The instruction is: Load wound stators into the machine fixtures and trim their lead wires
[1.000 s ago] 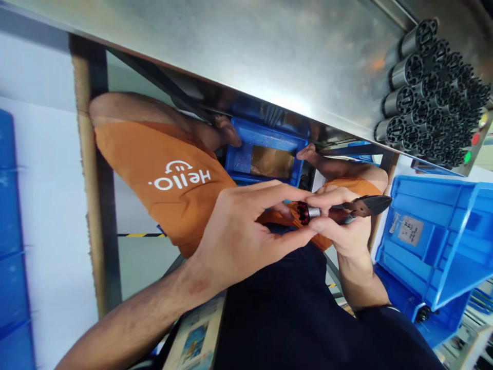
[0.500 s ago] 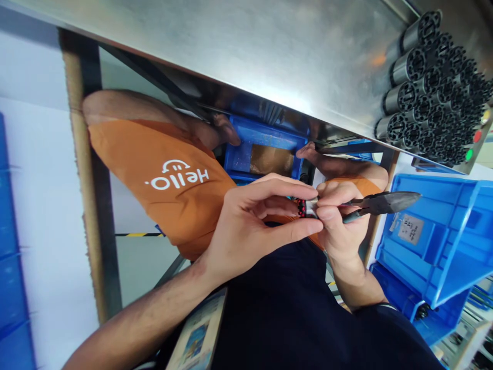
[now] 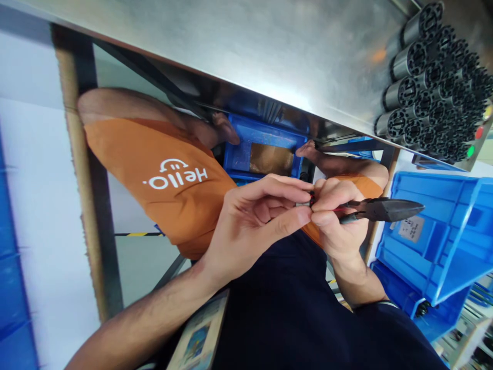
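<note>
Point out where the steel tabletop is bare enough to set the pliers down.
The steel tabletop is bare across its wide middle, from its near edge to the stack of grey cylinders. That corner is crowded. The left hand and right hand pinch a small part, the right also holding pliers, beside a blue bin.

Tight spot: hands sit just under the steel table [image 3: 239,46], so no room upward. Co-worker's orange shirt [image 3: 154,164] and blue crate [image 3: 265,149] block directly behind. Blue bin [image 3: 442,241] close beside the plier tips [image 3: 408,209]. Stacked black cylinders [image 3: 431,87] crowd the table's far end. Open gap only toward the table leg [image 3: 84,205].
</note>
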The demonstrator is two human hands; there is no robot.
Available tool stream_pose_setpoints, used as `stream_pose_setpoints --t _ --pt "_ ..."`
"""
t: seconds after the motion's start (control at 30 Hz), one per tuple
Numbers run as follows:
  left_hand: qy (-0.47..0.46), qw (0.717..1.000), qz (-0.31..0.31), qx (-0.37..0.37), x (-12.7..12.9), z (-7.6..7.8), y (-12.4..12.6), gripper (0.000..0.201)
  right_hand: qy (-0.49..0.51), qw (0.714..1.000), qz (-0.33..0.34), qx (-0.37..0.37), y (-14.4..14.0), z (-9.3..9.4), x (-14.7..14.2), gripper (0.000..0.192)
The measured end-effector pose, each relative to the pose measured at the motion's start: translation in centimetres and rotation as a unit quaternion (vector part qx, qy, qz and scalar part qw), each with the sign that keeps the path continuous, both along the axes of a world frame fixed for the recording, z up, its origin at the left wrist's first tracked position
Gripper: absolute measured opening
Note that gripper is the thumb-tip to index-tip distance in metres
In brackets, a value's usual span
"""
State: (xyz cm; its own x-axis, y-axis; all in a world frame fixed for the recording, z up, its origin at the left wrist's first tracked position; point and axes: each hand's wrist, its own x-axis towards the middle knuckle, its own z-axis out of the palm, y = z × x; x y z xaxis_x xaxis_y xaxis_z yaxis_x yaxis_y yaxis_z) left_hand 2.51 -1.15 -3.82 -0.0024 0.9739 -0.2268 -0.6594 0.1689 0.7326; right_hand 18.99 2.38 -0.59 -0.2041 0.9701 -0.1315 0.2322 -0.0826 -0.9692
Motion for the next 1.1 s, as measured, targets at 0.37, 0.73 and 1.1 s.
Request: stream_pose_setpoints --t 0.37,0.73,1.1 --pt "0.257 0.954 0.153 0.008 0.0 0.0 0.0 0.022 -0.217 0.956 0.190 0.060 -0.6 1.3 1.9 0.030" --pt "0.275 0.950 0.142 0.031 0.2 0.7 -0.6 0.017 -0.230 0.944 0.216 0.100 -0.1 1.0 1.8 0.028" --pt "0.290 0.940 0.156 0.094 0.2 0.0 -0.7 0.018 -0.266 0.933 0.226 0.087 -0.2 1.9 2.2 0.025"
